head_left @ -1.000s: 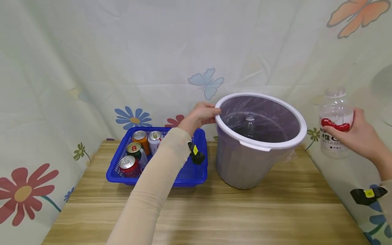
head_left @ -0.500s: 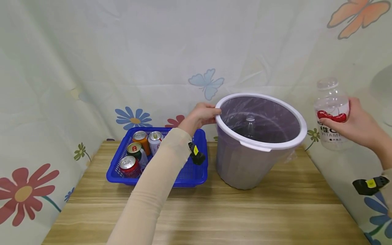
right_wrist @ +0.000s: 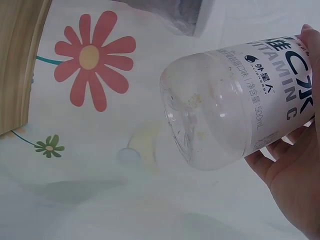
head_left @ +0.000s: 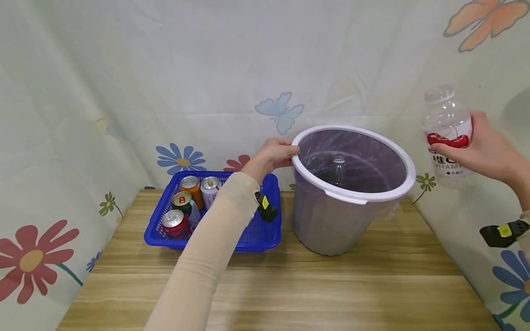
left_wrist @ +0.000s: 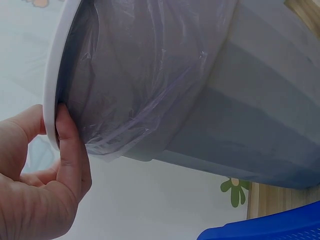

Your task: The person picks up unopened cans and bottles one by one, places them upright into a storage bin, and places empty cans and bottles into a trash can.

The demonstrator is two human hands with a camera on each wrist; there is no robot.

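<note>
My left hand [head_left: 275, 156] pinches the white rim of a grey trash can [head_left: 327, 225] at its left side, thumb outside and fingers under the edge in the left wrist view. The can leans to the right on the table. A thin plastic bag [left_wrist: 135, 75] lines it and folds over the outside. Inside stands a clear bottle [head_left: 338, 171]. Off to the right, in the air, my right hand [head_left: 492, 149] grips a clear plastic bottle [head_left: 448, 138] with a cherry label, its top tilted slightly left. The right wrist view shows the bottle's bare base.
A blue plastic basket [head_left: 265, 239] sits left of the can, partly behind my left forearm. It holds several drink cans, among them a red can [head_left: 175, 224] and an orange can [head_left: 191, 189]. A floral curtain [head_left: 207, 69] hangs behind and beside the wooden table [head_left: 290, 294].
My right hand has risen with the bottle and shifted slightly left, and the bottle leans a little more to the left. My left hand, the trash can and the basket stay put.
</note>
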